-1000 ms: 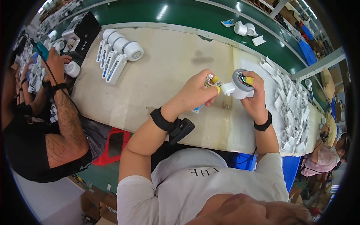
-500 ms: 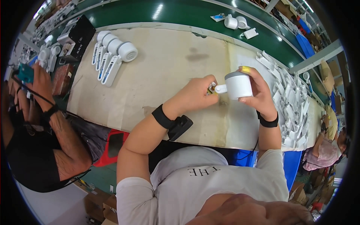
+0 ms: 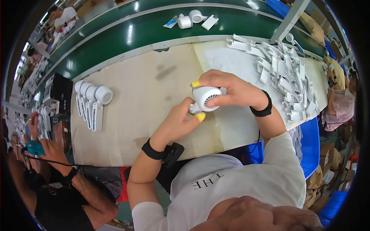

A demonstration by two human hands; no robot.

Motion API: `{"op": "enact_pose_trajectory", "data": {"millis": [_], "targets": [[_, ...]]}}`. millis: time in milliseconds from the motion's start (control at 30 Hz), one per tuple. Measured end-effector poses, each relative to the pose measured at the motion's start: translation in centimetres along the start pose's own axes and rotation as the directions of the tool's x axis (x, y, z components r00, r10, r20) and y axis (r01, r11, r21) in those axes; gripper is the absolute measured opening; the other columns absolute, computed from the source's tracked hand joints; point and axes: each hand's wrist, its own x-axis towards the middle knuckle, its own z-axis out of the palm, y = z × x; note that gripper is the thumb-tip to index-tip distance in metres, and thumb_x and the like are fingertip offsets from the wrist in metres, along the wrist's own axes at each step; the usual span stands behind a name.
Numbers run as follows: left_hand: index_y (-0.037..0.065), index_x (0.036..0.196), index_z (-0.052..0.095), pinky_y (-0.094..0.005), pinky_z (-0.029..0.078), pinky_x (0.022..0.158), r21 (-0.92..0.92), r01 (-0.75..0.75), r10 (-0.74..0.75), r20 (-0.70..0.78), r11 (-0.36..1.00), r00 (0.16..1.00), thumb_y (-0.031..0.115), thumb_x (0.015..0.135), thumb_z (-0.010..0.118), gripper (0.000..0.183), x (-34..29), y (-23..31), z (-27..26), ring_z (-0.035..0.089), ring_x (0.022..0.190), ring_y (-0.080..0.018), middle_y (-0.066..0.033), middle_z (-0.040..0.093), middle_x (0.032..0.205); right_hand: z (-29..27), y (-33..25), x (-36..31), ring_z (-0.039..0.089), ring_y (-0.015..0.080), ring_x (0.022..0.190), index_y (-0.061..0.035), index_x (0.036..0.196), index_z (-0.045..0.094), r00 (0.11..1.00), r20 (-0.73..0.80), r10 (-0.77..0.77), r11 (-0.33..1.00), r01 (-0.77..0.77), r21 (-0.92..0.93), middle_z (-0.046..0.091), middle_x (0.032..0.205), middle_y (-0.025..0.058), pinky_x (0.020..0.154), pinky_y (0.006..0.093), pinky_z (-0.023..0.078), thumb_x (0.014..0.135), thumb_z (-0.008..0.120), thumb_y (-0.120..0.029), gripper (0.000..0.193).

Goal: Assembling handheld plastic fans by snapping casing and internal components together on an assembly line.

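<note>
Both my hands hold one small white handheld fan (image 3: 199, 93) above the table. My right hand (image 3: 233, 89) is closed round its round head, the thumb lying across the slotted grille, which now faces up toward me. At the fan's narrow neck, my left hand (image 3: 172, 122) pinches the short stem; the small parts there are mostly hidden by the fingers. Yellow wraps cover fingertips on both hands. Left of my hands stands a row of several similar white fans (image 3: 103, 95), handles toward me, with blue strips showing in the open handles.
Loose white handle shells (image 3: 278, 67) are heaped on the table's right side. Beyond the table runs a green conveyor belt (image 3: 115, 46) carrying a few fan parts (image 3: 185, 22). A blue bin (image 3: 311, 144) stands at lower right. A co-worker's hand (image 3: 54, 153) holds a teal tool (image 3: 34, 148) at left.
The fan has moved left relative to the table and tipped, so its grille shows instead of its side. Both hands have come closer together. The whole view has swung round.
</note>
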Motion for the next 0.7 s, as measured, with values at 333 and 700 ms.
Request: {"op": "enact_pose_trajectory", "data": {"millis": [333,700], "targets": [[0.001,0.106,0.052,-0.029,0.047,0.07,-0.748,-0.156,0.004,-0.2,0.645,0.98,0.021,0.09,0.05,0.025,1.1,-0.8,-0.9,0.058,0.075,-0.0161,-0.0112,0.062,0.089,-10.1,13.7,-0.1,0.047,0.0308,0.114,-0.0046,0.11,0.057,0.89,-0.447,-0.093,0.42,-0.372,-0.828,0.054,0.117,0.0132,0.095,0.04,0.039,0.074,0.056,-0.003,0.037],[0.0,0.118,0.049,-0.0344,0.052,0.077,-0.761,-0.259,-0.096,-0.388,0.595,0.917,0.018,0.091,0.052,0.033,1.5,-2.8,-3.0,0.06,0.097,-0.0201,-0.0145,0.057,0.114,-6.8,11.9,1.6,0.055,0.0254,0.093,-0.002,0.122,0.046,0.693,-0.713,-0.106,0.835,-0.327,-0.442,0.056,0.102,0.0145,0.085,0.034,0.042,0.082,0.057,-0.015,0.043]]}}
